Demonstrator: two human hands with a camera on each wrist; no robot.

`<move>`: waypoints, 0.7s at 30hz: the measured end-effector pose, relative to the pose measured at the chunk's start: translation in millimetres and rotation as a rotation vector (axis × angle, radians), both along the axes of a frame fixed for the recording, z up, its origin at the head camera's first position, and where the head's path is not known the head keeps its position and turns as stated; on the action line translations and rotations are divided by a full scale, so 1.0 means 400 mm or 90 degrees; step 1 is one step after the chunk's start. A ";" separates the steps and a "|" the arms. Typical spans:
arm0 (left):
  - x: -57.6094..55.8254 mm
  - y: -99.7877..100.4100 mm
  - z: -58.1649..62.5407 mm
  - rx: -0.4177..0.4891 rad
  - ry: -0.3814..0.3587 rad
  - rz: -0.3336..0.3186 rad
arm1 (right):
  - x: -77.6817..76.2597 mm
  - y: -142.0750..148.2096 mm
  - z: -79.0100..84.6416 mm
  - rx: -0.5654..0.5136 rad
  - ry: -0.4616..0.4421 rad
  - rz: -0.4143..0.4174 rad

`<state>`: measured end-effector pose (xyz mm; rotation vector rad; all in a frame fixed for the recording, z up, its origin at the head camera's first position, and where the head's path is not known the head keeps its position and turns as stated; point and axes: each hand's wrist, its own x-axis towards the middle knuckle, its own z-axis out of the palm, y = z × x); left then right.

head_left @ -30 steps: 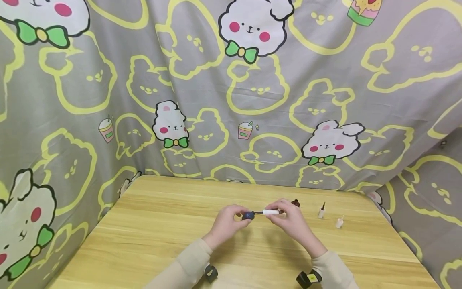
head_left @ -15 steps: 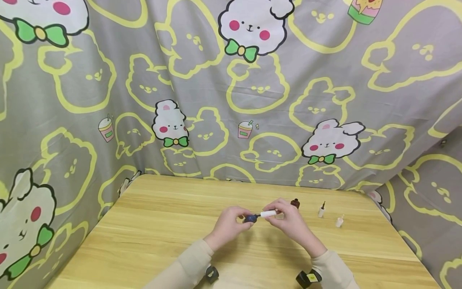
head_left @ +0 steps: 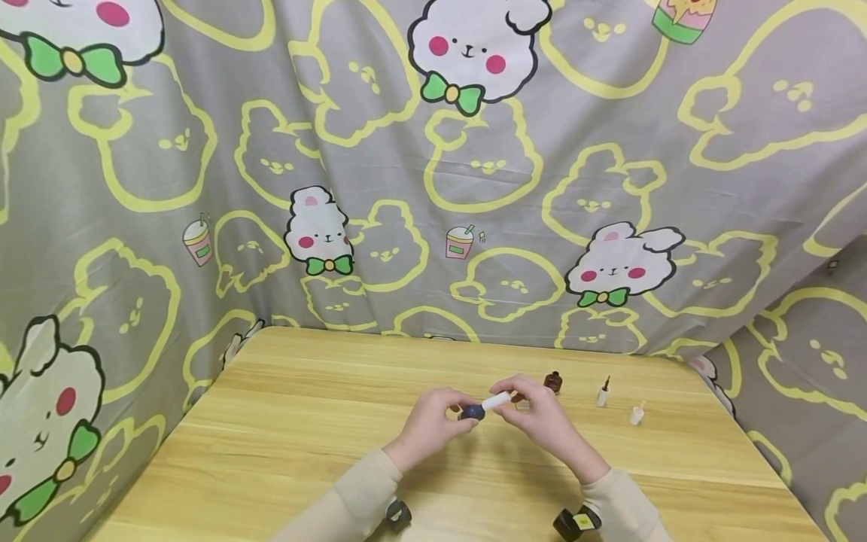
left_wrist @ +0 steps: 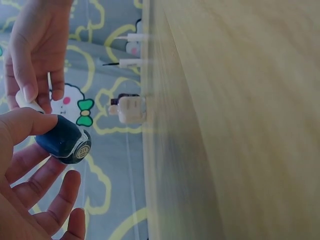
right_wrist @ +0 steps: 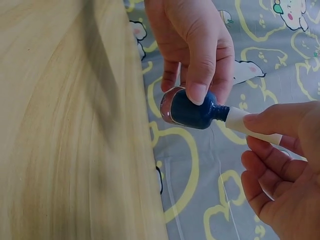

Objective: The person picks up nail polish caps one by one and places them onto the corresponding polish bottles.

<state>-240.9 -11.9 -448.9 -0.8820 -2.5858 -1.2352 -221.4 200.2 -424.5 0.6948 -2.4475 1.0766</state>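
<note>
My left hand (head_left: 430, 427) holds a dark blue nail polish bottle (right_wrist: 194, 110), tilted on its side, between thumb and fingers above the table. The right hand (head_left: 545, 418) pinches a white nail polish cap (right_wrist: 252, 127) between thumb and fingers. The cap's open end meets the tip of the bottle's neck, and part of the threaded neck still shows. The brush is hidden inside the bottle. In the left wrist view the bottle's round base (left_wrist: 82, 151) faces the camera, with the other fingers loosely spread beneath it.
A dark red-brown polish bottle (head_left: 552, 383) stands beyond the right hand. Beside it is a pale bottle (left_wrist: 131, 110), mostly hidden by that hand in the head view. Two white brush caps (head_left: 603, 394) stand brush-up on the wooden table (head_left: 325, 376). A patterned curtain (head_left: 386, 173) surrounds the table.
The brush has slid into the blue bottle, and the white cap has come up to its neck. The left hand has shifted slightly to the right with the bottle.
</note>
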 end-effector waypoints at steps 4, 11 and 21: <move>0.002 0.000 0.001 0.003 0.000 -0.002 | -0.003 -0.002 -0.004 -0.005 -0.003 0.003; 0.001 0.002 -0.004 0.002 0.006 -0.001 | -0.002 -0.003 -0.005 -0.011 0.000 0.001; 0.004 0.000 -0.002 -0.026 0.029 0.004 | 0.000 -0.001 -0.004 -0.001 -0.016 0.018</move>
